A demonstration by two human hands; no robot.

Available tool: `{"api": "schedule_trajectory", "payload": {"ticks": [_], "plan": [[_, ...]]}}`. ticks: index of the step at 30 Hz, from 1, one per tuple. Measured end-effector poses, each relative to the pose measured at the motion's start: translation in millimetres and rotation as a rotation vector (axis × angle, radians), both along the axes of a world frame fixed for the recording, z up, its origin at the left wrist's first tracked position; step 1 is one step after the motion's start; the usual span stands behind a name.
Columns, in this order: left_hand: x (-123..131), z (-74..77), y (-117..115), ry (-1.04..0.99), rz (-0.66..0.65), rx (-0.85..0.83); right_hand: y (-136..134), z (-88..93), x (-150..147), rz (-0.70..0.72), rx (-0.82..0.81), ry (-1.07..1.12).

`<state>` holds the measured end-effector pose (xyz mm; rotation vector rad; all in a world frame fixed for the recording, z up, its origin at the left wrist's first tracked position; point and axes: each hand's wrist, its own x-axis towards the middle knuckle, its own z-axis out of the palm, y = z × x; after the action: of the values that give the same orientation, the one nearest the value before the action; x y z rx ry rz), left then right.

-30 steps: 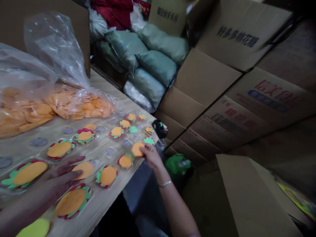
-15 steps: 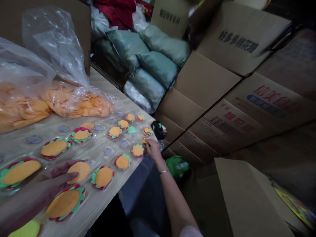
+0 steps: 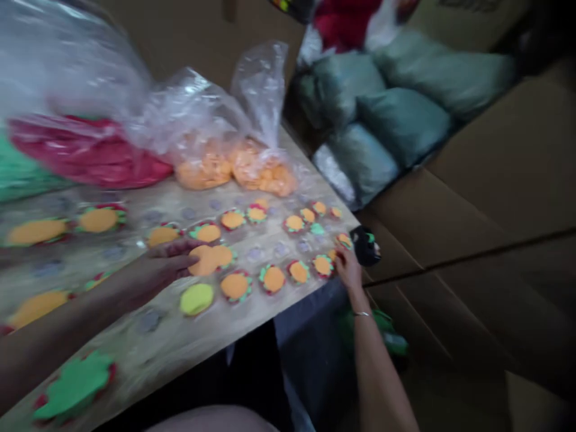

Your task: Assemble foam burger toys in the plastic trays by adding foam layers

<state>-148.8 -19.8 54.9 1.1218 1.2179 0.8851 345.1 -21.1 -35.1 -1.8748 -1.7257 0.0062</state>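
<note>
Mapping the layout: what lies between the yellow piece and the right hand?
Head view: a row of orange-topped stacks, between the yellow piece and the right hand.

Left forearm slanting over worktop, left grip pinching, thumb opposed to fingers; right forearm beyond worktop's near edge, right grip at its right corner.

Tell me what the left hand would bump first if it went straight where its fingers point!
Past the orange disc it holds, the left hand would probably meet the orange-topped, green-edged stack first; how far apart they are in depth is unclear.
</note>
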Motion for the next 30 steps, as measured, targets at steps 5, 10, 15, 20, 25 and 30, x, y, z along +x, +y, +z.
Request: {"api": "schedule_trajectory", "payload": {"ticks": [5, 10, 15, 20, 25, 30], "plan": [[-51.4, -11.3, -39.0, -0.166, 0.147, -0.277, -19.9, 18.2, -105.2, 0.082, 0.248, 0.011], [-41.7, -17.0, -71.2, -0.151, 0.108, -0.277, -69.1, 58.4, -284.0, 0.841, 0.019, 0.307], [-52.4, -10.9, -105.1, 0.217, 0.085, 0.028, -75.2, 61.0, -341.2, 0.817, -0.285, 0.789], [-92.2, -42.6, -165.7, 0.770, 0.180, 0.535, -53.1, 48.7, -321.9, 0.371, -0.573, 1.287], [-87.4, -54.7, -178.3, 0.589, 0.205, 0.251, -63.7, 57.8, -350.1, 0.449, -0.682, 1.344], [-59.6, -25.9, -132.4, 0.102, 0.174, 0.039, -90.9, 59.8, -396.7, 0.645, -0.695, 1.233]]}}
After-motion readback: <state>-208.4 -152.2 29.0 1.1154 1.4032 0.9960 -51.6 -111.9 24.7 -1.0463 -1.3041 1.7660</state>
